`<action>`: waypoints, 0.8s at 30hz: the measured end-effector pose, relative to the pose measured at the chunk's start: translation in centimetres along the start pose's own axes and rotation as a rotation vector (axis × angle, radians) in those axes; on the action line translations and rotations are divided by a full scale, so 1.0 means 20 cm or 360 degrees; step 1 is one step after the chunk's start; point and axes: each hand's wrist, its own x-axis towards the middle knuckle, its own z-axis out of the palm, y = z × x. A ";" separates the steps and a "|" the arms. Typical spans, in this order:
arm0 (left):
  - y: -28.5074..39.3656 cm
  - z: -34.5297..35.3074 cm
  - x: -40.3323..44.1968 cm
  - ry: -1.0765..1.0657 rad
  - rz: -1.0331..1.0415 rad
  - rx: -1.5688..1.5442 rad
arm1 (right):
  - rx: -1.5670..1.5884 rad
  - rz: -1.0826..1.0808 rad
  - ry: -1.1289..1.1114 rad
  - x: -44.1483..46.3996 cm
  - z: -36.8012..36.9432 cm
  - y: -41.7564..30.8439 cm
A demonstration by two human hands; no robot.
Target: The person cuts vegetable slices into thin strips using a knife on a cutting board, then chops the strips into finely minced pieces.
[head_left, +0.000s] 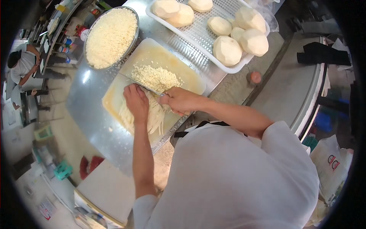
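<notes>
My right hand (182,100) is closed around the handle of a knife (145,86), whose blade lies across the cutting board (177,57). Curled fingers of my left hand (136,100) press on a bundle of pale vegetable strips (155,120), right beside the blade. The strips spread over the near part of the board, partly under both hands. Beyond the blade sits a heap of finely diced vegetable (156,76). My left fingertips are partly hidden.
A metal bowl (136,36) heaped with diced vegetable (111,36) stands at the far left of the metal table (85,110). Far right, a white perforated tray (206,47) holds several peeled root vegetables (227,50). Another person (26,63) is off to the left.
</notes>
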 end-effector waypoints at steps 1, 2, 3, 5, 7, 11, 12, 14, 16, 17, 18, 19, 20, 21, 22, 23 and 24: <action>0.00 0.00 0.00 -0.0006 -0.0001 -0.0009 | -0.0017 0.0036 -0.0018 -0.07 0.00 -0.07; 0.00 0.01 -0.01 -0.0004 -0.0008 -0.0012 | -0.0041 0.0072 -0.0040 -0.11 0.00 -0.10; -0.01 0.02 -0.01 -0.0003 -0.0012 -0.0011 | -0.0017 0.0056 -0.0032 -0.09 0.02 -0.07; -0.02 0.01 0.00 -0.0020 -0.0035 -0.0028 | 0.0011 0.0008 -0.0019 0.00 0.07 0.02; -0.02 -0.03 0.00 -0.0079 -0.0079 -0.0049 | 0.0039 -0.0041 0.0015 0.05 0.09 0.06; -0.24 -0.06 0.16 0.0045 -0.0129 -0.0242 | 0.0133 -0.0075 0.0016 0.06 0.09 0.09; -0.34 -0.05 0.21 0.0046 0.0061 -0.0167 | 0.0128 -0.0065 0.0039 0.06 0.09 0.09; -0.50 0.02 0.24 -0.0102 0.0202 -0.0263 | 0.0113 -0.0055 0.0069 0.08 0.10 0.10; -0.49 -0.02 0.20 -0.0300 0.0046 -0.0422 | 0.0015 -0.0014 0.0112 0.03 0.07 0.03; -0.47 -0.02 0.17 -0.0404 -0.0032 -0.0505 | -0.0030 0.0011 0.0138 0.00 0.05 0.00; -0.45 -0.03 0.12 -0.0458 -0.0004 -0.0352 | -0.0071 0.0009 0.0135 -0.03 0.03 -0.02; -0.44 -0.05 0.09 -0.0486 -0.0024 -0.0397 | -0.0111 0.0011 0.0131 -0.04 0.01 -0.03; -0.42 -0.06 0.07 -0.0506 -0.0041 -0.0444 | -0.0157 0.0008 0.0129 -0.06 -0.01 -0.04; -0.41 -0.07 0.06 -0.0521 -0.0057 -0.0490 | -0.0191 -0.0003 0.0111 -0.08 -0.02 -0.06; -0.36 -0.09 0.05 -0.0377 -0.0079 -0.0437 | -0.0226 -0.0016 0.0093 -0.10 -0.03 -0.07; -0.29 -0.09 0.03 -0.0229 -0.0098 -0.0384 | -0.0264 -0.0031 0.0077 -0.11 -0.04 -0.09; -0.23 -0.09 0.02 -0.0084 -0.0119 -0.0330 | -0.0262 -0.0065 0.0072 -0.12 -0.04 -0.09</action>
